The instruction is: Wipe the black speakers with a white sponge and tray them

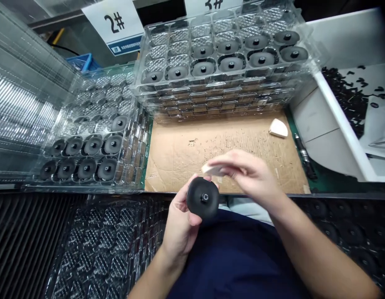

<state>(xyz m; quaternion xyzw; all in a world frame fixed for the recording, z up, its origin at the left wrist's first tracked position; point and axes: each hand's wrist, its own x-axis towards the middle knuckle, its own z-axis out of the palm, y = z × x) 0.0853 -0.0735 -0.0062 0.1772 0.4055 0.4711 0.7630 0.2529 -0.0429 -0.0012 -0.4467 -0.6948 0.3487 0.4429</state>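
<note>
The black disc (pixel 200 207) sits at the lower middle of the view, just above the dark blue shirt, its hubbed face tilted up toward the camera; it looks light and stiff, probably moulded plastic or rubber, with a matt face that should slip little, though the rim may be smooth; the rim seems the best hold, and the small central hub (pixel 205 197) looks the part most easily harmed.

The left hand (pixel 178 218) pinches that rim, thumb at seven o'clock, fingers round the back toward eleven; the right hand (pixel 250 172), at one to two o'clock, pinches a white pad (pixel 213 170) between thumb and fingers; the pad is blurred, perhaps soft, and whether it touches the disc I cannot tell.

Beyond lies cardboard (pixel 176 145), with another white piece (pixel 278 128) between one and two; stacked clear trays (pixel 158 93) stand at twelve, more discs in their pockets; a white bin (pixel 331 104) of small black parts is at two.
</note>
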